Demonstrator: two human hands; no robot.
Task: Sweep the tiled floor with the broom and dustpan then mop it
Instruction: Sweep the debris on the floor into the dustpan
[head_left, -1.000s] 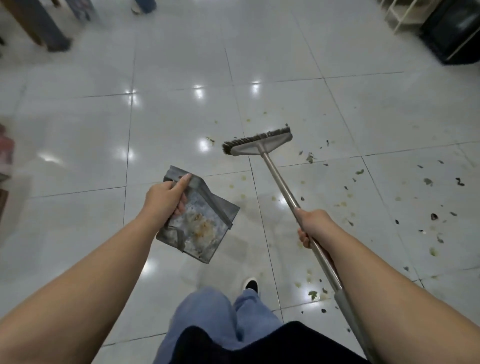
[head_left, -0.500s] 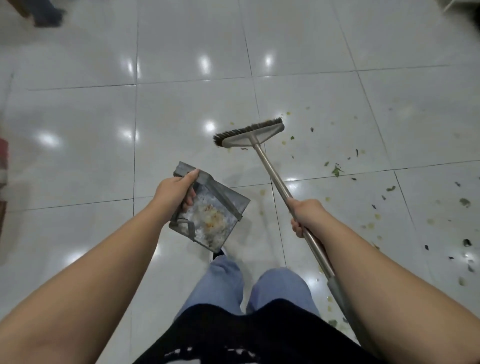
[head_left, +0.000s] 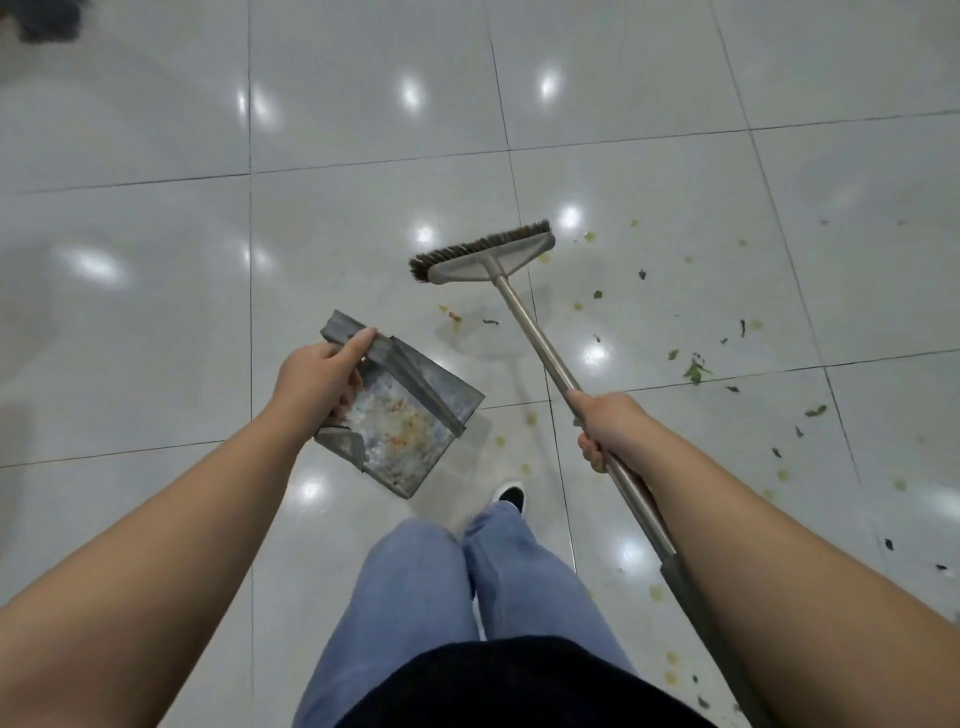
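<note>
The dustpan (head_left: 402, 415) is a dull grey metal scoop, held off the tiled floor (head_left: 156, 338) and tilted, its folded back rim up and away, its open lip down toward the viewer; its tray is crusted with whitish and orange-brown residue. To the right of the dustpan runs the broom (head_left: 524, 312), a long pale metal handle slanting from lower right up to a flat grey triangular head with short dark brown bristles (whether the bristles touch the tiles cannot be told). The floor is glossy pale grey tile with dark grout lines; right of the broom lie scattered green leaf scraps (head_left: 693, 370) and yellowish specks.
</note>
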